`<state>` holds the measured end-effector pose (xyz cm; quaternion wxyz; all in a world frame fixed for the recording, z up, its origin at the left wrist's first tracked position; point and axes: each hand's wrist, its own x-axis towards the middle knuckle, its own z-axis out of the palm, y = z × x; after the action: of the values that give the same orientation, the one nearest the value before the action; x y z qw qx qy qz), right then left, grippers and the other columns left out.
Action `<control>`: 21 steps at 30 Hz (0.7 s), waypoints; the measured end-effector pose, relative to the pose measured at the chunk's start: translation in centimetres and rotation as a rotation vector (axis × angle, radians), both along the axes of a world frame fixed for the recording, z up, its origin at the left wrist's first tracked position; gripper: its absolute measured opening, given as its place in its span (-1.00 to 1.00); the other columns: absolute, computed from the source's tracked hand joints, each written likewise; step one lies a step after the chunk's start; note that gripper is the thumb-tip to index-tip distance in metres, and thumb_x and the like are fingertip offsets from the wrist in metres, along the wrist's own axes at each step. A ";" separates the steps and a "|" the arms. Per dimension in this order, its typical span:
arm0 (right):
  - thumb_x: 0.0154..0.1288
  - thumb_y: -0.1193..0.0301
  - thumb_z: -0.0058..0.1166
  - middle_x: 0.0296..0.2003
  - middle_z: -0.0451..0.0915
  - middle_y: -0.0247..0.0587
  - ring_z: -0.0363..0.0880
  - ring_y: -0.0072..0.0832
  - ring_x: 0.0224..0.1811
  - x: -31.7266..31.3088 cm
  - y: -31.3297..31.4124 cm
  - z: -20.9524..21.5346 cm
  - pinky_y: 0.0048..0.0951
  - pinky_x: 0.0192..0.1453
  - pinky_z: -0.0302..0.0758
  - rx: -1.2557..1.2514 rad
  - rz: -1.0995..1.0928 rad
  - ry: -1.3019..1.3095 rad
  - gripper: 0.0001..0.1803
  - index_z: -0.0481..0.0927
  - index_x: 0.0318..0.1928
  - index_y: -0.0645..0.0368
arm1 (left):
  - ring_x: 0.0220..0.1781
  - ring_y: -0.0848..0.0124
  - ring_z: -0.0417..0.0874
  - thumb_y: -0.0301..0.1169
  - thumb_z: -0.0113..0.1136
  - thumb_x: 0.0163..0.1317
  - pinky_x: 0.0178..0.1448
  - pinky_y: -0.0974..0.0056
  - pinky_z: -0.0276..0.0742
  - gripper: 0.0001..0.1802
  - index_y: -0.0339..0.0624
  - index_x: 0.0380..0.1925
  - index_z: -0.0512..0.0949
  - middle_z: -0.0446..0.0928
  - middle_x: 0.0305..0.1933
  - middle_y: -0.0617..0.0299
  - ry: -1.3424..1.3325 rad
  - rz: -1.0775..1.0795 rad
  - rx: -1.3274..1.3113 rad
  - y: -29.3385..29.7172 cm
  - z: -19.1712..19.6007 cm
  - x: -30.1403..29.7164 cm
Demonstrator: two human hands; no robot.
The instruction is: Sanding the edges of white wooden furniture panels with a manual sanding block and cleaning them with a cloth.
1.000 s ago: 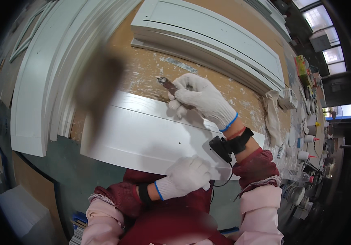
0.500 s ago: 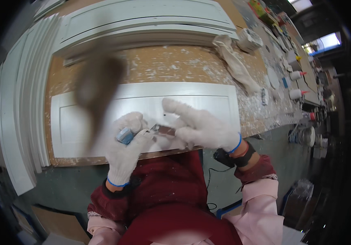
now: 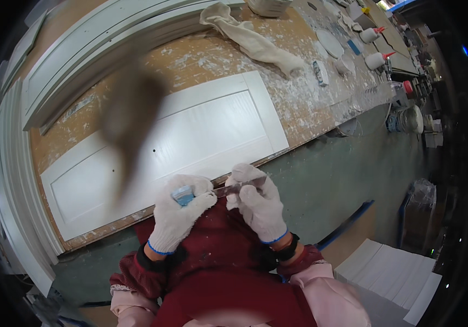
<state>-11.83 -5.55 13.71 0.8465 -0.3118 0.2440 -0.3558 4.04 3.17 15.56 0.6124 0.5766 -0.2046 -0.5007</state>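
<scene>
Gripped small light-blue block (image 3: 182,195) in white-gloved left hand (image 3: 175,215), thin flat brown strip (image 3: 224,191) in white-gloved right hand (image 3: 260,206), below frame's centre.

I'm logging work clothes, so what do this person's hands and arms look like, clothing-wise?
The left hand and right hand wear white knit gloves with blue-edged cuffs. Behind these come dark bands, then dark red sleeves, then pale pink sleeves.
</scene>
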 end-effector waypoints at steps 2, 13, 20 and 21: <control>0.40 0.60 -0.10 -0.06 0.58 -0.05 0.54 -0.47 -0.24 0.1 0.2 0.5 -0.43 -0.12 0.53 -0.010 -0.036 0.078 -0.66 0.45 0.16 0.37 | -0.16 0.44 0.59 -0.66 0.34 0.04 -0.06 0.33 0.54 -0.77 -0.23 -0.33 0.51 0.59 -0.23 0.20 -0.055 -0.038 0.059 -0.4 0.1 -1.0; 0.13 0.57 0.23 -0.19 0.63 -0.18 0.62 -0.24 -0.26 -6.2 -12.9 2.7 -0.40 -0.19 0.57 -1.661 0.070 1.023 -0.55 0.61 0.08 0.06 | 0.08 0.17 0.57 -0.47 0.44 -0.19 0.05 0.15 0.51 -0.68 -0.05 -0.39 0.52 0.55 -0.03 0.24 -1.503 -0.146 -0.192 -2.4 -2.0 0.0; 0.14 0.52 0.16 -0.37 0.56 -0.25 0.52 -0.22 -0.33 -6.0 -16.5 2.9 -0.24 -0.24 0.46 -1.838 0.393 0.936 -0.61 0.63 0.03 0.05 | 0.09 0.16 0.57 -0.44 0.39 -0.19 0.06 0.12 0.50 -0.76 -0.06 -0.49 0.52 0.55 0.03 0.23 -1.495 -0.184 -0.201 -3.0 -2.9 1.2; 0.14 0.52 0.16 -0.37 0.56 -0.25 0.52 -0.22 -0.33 -5.8 -16.8 2.9 -0.24 -0.24 0.46 -1.837 0.404 0.929 -0.61 0.63 0.03 0.05 | 0.09 0.16 0.57 -0.44 0.39 -0.19 0.06 0.12 0.50 -0.76 -0.06 -0.49 0.52 0.55 0.03 0.23 -1.492 -0.181 -0.190 -2.9 -2.8 1.3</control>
<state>-17.58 -22.38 16.65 0.1509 -0.9754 0.1244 -0.1016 5.35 0.23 12.71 0.3151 0.6882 -0.6535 -0.0064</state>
